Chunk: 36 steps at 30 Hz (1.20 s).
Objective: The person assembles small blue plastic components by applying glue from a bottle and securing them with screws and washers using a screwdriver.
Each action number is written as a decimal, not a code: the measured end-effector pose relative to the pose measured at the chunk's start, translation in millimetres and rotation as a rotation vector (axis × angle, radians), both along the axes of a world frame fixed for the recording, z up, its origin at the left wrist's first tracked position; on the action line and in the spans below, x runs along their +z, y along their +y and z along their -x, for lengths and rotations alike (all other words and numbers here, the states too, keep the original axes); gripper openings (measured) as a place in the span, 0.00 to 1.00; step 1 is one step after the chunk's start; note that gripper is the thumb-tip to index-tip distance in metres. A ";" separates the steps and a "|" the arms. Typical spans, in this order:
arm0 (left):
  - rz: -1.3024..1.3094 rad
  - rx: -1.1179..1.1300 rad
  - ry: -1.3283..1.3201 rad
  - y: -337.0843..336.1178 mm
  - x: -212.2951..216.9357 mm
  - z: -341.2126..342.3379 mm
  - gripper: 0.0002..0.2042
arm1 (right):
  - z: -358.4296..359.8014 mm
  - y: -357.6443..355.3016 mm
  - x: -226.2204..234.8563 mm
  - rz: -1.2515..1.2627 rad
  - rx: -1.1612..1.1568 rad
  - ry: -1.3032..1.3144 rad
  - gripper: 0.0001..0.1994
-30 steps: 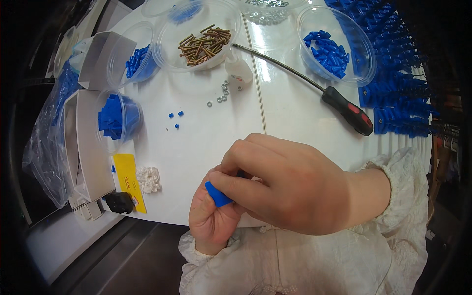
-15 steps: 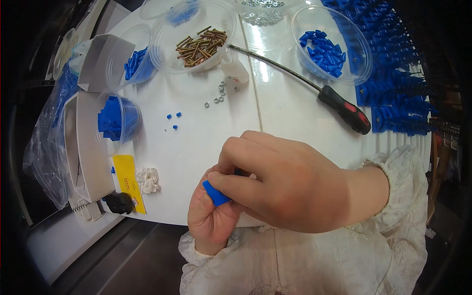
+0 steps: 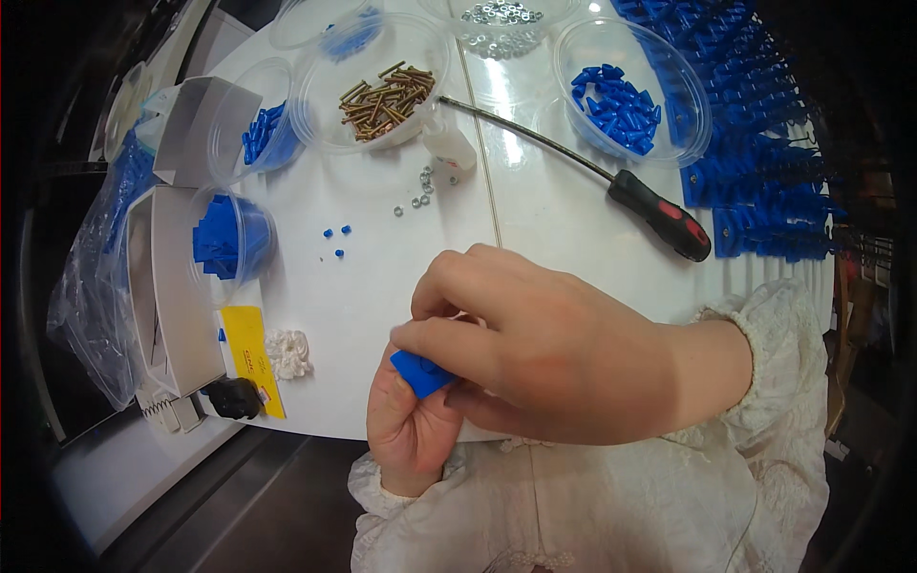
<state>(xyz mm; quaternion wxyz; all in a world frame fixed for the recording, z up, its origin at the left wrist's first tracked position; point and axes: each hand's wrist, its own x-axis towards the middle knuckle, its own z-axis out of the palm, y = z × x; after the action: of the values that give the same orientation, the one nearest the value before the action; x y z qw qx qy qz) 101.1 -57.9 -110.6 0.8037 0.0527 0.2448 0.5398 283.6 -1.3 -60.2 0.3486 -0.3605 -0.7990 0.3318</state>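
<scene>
The left hand (image 3: 406, 435) is pointing away from the body at the near side, its thumb pressing the left side of the blue piece (image 3: 420, 375) and gripping it; its other fingers are mostly hiding. The piece is sitting between both hands, above the near edge of the table (image 3: 330, 310). The right hand (image 3: 549, 339) is arching over from the right, back uppermost, index finger bending, thumb lying along the piece's far side; whether it is pinching anything cannot be told. Farther off, three blue caps (image 3: 339, 253) are lying left, a screwdriver (image 3: 661, 216) right. Nuts (image 3: 416, 202) are lying beyond the caps; screws (image 3: 387, 100) are filling part of a far bowl (image 3: 377, 40).
</scene>
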 end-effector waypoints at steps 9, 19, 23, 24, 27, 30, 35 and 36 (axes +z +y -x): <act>-0.121 -0.097 0.026 -1.0 0.0 1.2 0.25 | -9.8 6.9 -15.1 0.060 -0.073 0.310 0.14; -0.252 -0.050 0.080 -4.4 -9.9 3.8 0.23 | -3.9 -4.4 -38.1 0.271 -0.049 0.454 0.11; -0.319 -0.057 0.127 -4.5 -10.9 2.1 0.22 | -2.1 -7.1 -41.6 0.492 -0.034 0.536 0.11; -0.301 -0.044 0.144 -4.6 -10.2 0.9 0.22 | -2.5 -6.8 -40.2 0.494 -0.039 0.536 0.11; -0.267 -0.041 0.111 -3.5 -9.0 2.6 0.22 | -2.6 -4.9 -34.9 0.659 0.010 0.573 0.11; -0.212 0.000 0.124 -1.9 -7.7 0.0 0.21 | -0.9 -2.6 -39.1 0.664 -0.018 0.616 0.11; -0.158 0.021 0.005 -1.8 -10.2 -0.5 0.24 | -0.5 -2.7 -40.7 0.651 -0.021 0.614 0.09; -0.152 0.029 -0.014 -2.4 -9.6 -0.7 0.24 | -0.4 -3.5 -39.3 0.649 -0.023 0.616 0.09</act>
<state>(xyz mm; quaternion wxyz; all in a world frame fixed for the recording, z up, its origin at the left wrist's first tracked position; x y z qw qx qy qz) 101.8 -60.2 -120.2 0.7911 0.1062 0.1981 0.5689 283.9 -4.8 -99.4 0.4429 -0.3446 -0.5084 0.6532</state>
